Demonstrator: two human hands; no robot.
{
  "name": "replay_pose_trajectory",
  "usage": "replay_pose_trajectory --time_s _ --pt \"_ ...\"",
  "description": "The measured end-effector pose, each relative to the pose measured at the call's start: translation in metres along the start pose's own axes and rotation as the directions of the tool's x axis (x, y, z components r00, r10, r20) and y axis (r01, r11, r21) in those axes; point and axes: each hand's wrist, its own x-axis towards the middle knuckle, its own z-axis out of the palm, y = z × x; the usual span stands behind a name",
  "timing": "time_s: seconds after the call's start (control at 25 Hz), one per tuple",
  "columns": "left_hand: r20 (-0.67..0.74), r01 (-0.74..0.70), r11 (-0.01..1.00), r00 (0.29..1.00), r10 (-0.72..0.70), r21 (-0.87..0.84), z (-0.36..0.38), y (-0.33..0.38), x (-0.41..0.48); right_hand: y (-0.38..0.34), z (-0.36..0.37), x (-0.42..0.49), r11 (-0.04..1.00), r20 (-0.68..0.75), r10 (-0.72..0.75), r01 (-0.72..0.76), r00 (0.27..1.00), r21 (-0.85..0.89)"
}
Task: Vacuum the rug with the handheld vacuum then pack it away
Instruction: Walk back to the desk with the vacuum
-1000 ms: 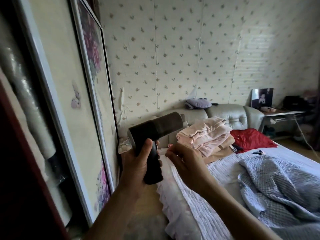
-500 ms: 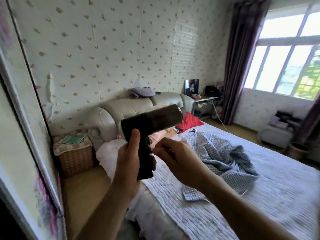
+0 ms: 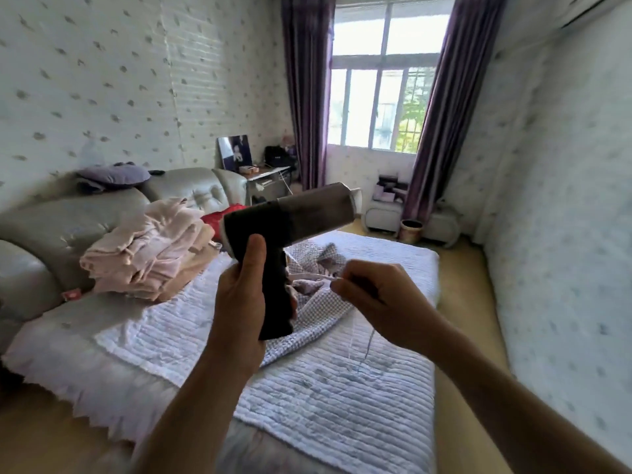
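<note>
Left hand (image 3: 239,302): fingers wrapped round black gun-shaped plastic vacuum (image 3: 301,217) handle
Right hand (image 3: 376,299): fingertips pinching thin white cord (image 3: 321,276)

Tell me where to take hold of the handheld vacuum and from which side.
Grip the vacuum by its dark handle, coming from the near side, as the left hand does. The handle hangs roughly upright under the barrel, which points away toward the window, so that side is open. The right hand pinches a thin cord beside it.
</note>
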Motion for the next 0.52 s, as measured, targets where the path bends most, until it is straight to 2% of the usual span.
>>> replay_pose_trajectory --time_s 0.24,0.4,0.52 --pt "0.199 0.078 0.996 0.976 -0.084 0.037 0.169 -0.083 -0.026 0.095 -0.144 -0.098 0.984 -0.162 0.122 -0.141 0.979 -0.11" --pt "0.266 0.083 0.996 0.961 -0.076 -0.015 0.279 -0.133 -0.05 0.156 -0.232 -0.161 0.965 -0.251 0.17 -0.213 0.953 -0.155" --pt "0.309 0.098 0.994 0.948 -0.082 -0.039 0.333 -0.157 -0.053 0.183 -0.282 -0.188 0.955 -0.322 0.182 -0.245 0.929 -0.166"
